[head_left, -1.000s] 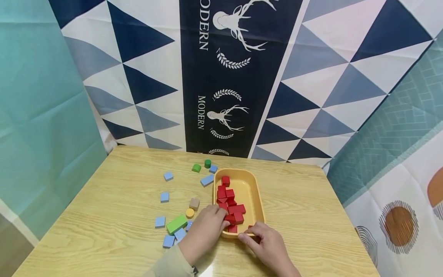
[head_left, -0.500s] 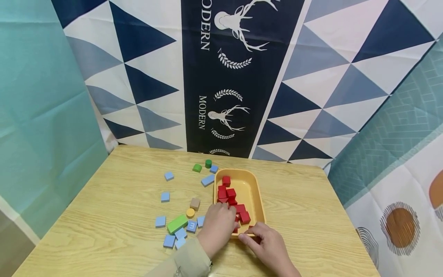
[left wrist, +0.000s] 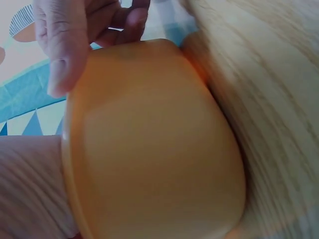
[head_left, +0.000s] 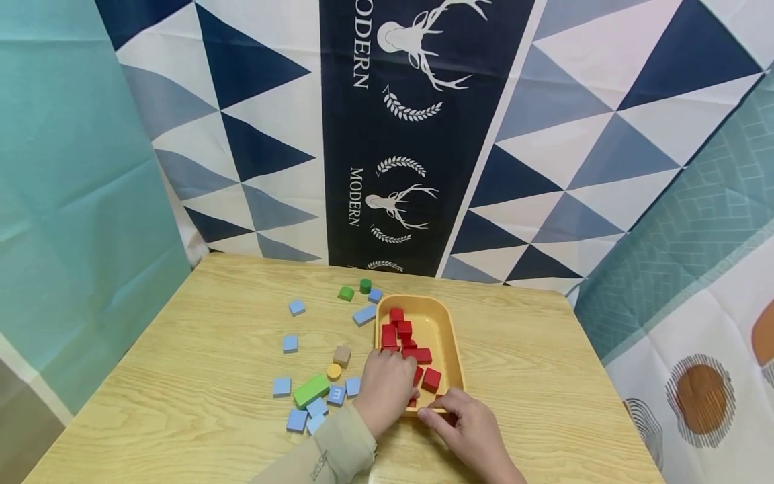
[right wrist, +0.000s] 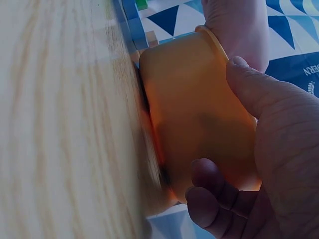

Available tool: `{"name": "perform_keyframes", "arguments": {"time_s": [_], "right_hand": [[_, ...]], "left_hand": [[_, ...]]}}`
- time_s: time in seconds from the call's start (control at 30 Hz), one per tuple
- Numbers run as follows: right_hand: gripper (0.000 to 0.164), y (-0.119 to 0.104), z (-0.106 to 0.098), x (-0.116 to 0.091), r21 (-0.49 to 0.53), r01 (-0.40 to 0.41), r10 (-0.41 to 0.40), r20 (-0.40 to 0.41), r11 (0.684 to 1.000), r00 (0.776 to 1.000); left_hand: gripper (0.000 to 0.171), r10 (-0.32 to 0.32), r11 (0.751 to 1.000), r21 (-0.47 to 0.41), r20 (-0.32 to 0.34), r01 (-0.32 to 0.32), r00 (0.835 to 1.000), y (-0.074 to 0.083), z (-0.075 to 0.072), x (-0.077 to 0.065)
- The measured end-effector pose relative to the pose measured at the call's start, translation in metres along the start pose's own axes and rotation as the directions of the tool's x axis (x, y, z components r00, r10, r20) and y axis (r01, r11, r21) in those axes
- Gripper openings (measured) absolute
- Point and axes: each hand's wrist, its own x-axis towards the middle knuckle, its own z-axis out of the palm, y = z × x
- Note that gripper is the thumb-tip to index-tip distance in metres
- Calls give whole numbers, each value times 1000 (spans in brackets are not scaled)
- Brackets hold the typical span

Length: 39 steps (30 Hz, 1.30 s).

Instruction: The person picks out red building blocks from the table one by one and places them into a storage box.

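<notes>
A yellow plastic tray (head_left: 438,339) stands on the table with several red blocks (head_left: 418,355) in it, mostly along its left side. My left hand (head_left: 389,388) reaches over the near left part of the tray, its fingers bent down among the blocks. What lies under those fingers is hidden. At the near right corner my right hand (head_left: 470,422) grips the tray's rim; in the right wrist view its thumb (right wrist: 244,74) presses the rim and other fingers curl by the side wall. The left wrist view shows mostly the tray's outer wall (left wrist: 154,134).
Left of the tray lie several light blue blocks (head_left: 281,387), a long green block (head_left: 311,390), a yellow disc (head_left: 334,372) and a tan cube (head_left: 342,355). Behind them are a green half-round block (head_left: 346,293) and a dark green cylinder (head_left: 365,286). Patterned cloth (head_left: 272,134) hangs behind the table.
My left hand has moved right and slightly farther into the tray, and red blocks beside it have shifted. Blue blocks formerly behind it now show. The right hand stays at the corner.
</notes>
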Motion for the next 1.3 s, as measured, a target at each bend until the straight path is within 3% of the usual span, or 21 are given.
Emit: {"name": "perform_keyframes", "arguments": {"time_s": [0.2,0.43,1.03,1.2,1.3], "right_hand": [[13,2,1,1,-3,-15,15,11,1000,1000],[14,4,3,2,-4,-9,9,6,1000,1000],[16,3,0,1,-26,42,-43,-42,999,998],[16,0,2,2,-60,13,-16,-54,998,998],[16,-4,2,2,-75,-32,29,-33,997,999]], "left_hand": [[29,0,999,33,-4,0,1000,0,4,3],[28,13,999,34,-55,-12,998,-1,9,1],[28,4,999,47,-40,-2,999,2,10,2],[24,15,996,-84,-84,-22,996,-7,10,-1],[16,-44,961,-275,-133,6,990,-28,2,-10]]}}
